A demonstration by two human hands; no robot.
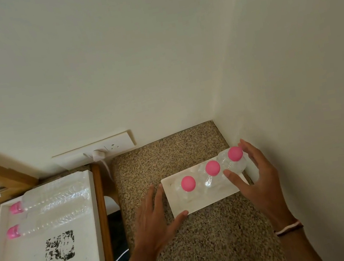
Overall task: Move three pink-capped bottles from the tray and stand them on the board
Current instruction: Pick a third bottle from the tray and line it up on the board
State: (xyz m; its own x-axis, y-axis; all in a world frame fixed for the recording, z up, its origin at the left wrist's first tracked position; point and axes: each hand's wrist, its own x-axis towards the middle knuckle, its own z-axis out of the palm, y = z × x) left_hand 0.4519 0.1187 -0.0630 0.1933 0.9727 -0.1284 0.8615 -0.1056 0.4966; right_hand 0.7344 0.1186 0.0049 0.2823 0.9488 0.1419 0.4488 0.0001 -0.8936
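Observation:
Three clear bottles with pink caps stand in a row on the white board (203, 200), which lies on the speckled counter. The left bottle (188, 183) and the middle bottle (212, 168) stand free. My right hand (259, 181) wraps the right bottle (235, 154) at the board's right end, thumb in front and fingers behind it. My left hand (152, 222) lies flat with fingers apart at the board's left edge, its thumb touching the front left corner. In the white tray (94, 211) at the left, two more pink-capped bottles (52, 196) (52, 221) lie on their sides.
The speckled counter (209, 249) ends in a wall corner just behind and to the right of the board. A wall socket with a white plug and cable (98, 154) sits behind the tray. A wooden edge (101, 210) runs between tray and counter.

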